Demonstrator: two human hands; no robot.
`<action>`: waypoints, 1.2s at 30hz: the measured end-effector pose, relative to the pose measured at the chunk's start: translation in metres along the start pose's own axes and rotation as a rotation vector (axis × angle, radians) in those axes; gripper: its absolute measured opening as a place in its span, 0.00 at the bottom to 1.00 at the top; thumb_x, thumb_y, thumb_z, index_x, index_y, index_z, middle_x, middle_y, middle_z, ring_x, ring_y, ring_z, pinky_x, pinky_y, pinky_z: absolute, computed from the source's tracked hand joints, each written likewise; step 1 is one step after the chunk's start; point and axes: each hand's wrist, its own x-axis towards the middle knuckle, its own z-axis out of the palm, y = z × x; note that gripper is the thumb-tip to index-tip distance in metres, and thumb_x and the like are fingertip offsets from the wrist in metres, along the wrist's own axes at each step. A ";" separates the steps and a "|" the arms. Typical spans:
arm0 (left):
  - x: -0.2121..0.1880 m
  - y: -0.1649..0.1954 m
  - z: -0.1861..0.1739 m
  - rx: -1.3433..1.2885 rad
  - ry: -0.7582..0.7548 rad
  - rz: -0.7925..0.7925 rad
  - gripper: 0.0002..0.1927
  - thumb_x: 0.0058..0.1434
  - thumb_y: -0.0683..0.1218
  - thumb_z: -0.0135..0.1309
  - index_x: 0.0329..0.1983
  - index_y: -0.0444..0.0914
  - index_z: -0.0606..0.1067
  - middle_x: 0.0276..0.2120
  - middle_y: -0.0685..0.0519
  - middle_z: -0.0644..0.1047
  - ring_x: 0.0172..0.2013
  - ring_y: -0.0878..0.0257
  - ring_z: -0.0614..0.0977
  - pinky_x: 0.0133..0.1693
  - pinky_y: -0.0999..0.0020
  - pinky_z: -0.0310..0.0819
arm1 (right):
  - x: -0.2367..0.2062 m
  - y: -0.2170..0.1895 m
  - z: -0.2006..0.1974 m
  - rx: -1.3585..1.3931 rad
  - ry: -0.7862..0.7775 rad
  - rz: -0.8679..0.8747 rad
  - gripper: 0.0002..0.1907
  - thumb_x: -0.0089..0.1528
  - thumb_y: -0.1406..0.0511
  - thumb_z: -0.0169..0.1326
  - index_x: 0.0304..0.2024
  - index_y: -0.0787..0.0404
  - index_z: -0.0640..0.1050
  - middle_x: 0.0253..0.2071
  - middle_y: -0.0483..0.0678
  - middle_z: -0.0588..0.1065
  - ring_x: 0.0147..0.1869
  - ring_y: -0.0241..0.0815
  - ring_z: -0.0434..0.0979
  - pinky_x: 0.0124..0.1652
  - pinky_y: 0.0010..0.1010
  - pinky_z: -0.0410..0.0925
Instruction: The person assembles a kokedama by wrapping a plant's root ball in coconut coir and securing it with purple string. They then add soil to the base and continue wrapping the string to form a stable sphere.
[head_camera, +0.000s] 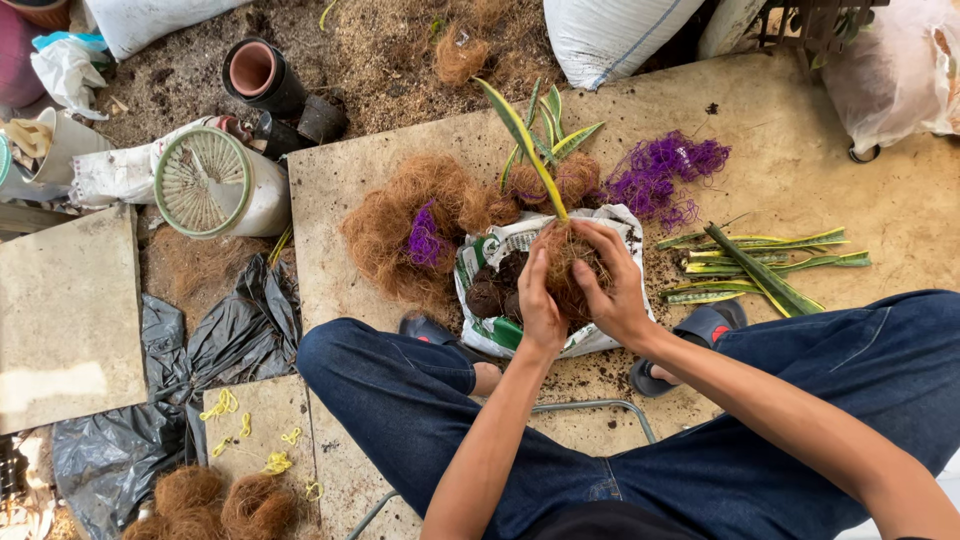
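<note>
Head view: both hands cup fibre-wrapped plant ball.

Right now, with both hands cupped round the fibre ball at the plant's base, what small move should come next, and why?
Probably press and turn the fibre ball to firm it. The left hand and right hand wrap it from both sides over the open bag, yet strands look loose and nothing binds them. The purple netting lies apart, untouched, so tying seems a later step.
</note>
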 end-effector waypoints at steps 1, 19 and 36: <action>0.001 0.000 0.001 -0.013 0.023 0.025 0.23 0.71 0.51 0.49 0.67 0.40 0.66 0.59 0.48 0.74 0.59 0.58 0.77 0.61 0.58 0.74 | 0.000 0.001 -0.001 0.031 0.010 -0.006 0.21 0.71 0.63 0.47 0.65 0.66 0.71 0.64 0.55 0.71 0.69 0.51 0.72 0.67 0.43 0.68; 0.012 0.015 -0.025 -0.369 0.124 -0.391 0.39 0.48 0.63 0.65 0.62 0.47 0.71 0.53 0.49 0.75 0.55 0.51 0.75 0.54 0.47 0.74 | -0.017 0.020 0.002 0.236 -0.073 -0.056 0.64 0.56 0.34 0.57 0.81 0.53 0.42 0.83 0.57 0.44 0.85 0.59 0.47 0.77 0.55 0.51; 0.009 -0.022 -0.030 -0.180 0.071 -0.222 0.25 0.58 0.46 0.65 0.58 0.39 0.75 0.49 0.54 0.80 0.52 0.61 0.81 0.56 0.59 0.78 | -0.015 0.024 0.010 0.401 0.049 0.192 0.26 0.77 0.54 0.34 0.63 0.67 0.69 0.64 0.58 0.72 0.66 0.47 0.75 0.64 0.40 0.71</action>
